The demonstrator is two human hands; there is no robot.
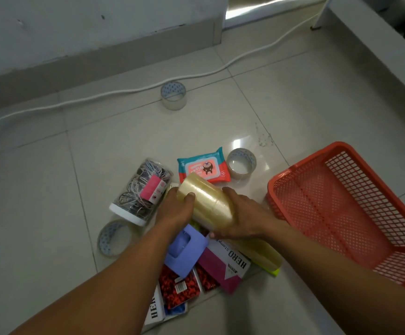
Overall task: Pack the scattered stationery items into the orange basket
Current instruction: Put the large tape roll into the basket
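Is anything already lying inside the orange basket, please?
No, the orange basket shows only bare mesh, while both hands hold the tape stack.

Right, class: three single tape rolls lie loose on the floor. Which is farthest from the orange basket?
The tape roll lower left, beside the jar of rubber bands. The roll by the wipes pack sits nearest the orange basket; the cable-side roll lies between.

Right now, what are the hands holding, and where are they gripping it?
Both hold the stack of clear tape rolls: the left hand grips its far end, the right hand wraps its near end.
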